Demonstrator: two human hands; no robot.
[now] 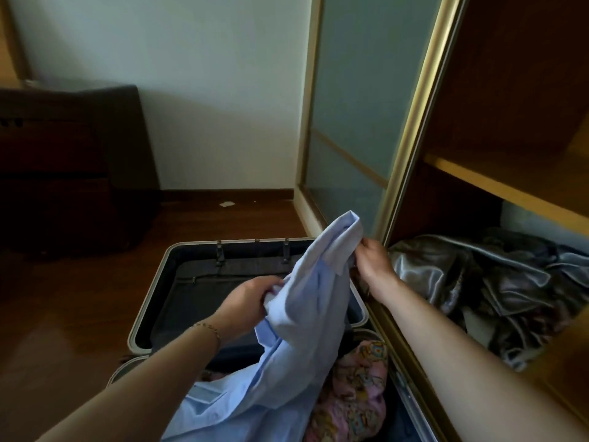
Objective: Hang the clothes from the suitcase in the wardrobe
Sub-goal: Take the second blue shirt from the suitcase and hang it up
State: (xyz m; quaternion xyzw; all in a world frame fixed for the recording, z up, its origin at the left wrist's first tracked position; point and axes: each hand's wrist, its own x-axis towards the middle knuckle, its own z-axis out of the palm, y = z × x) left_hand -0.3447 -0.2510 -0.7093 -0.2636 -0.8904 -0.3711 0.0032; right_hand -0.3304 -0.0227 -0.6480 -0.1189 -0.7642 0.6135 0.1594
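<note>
Gripping the light-blue shirt (pixel 306 301) above the open suitcase (pixel 149 301): left hand (pixel 245 306) fingers curled on its mid-fold, right hand (pixel 373 258) pinching the collar end. Long axis slants, collar pointing up-right toward the wardrobe (pixel 510 173).

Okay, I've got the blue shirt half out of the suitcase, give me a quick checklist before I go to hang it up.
1. Both hands on the light blue shirt: ok, left hand and right hand grip it.
2. Shirt clear of the suitcase: not ok, its lower part still lies inside.
3. Wardrobe open: ok.
4. Hanger ready: cannot tell, none in view.
5. Rail free: cannot tell, out of view.
6. Pink patterned garment untangled from shirt: cannot tell.
</note>
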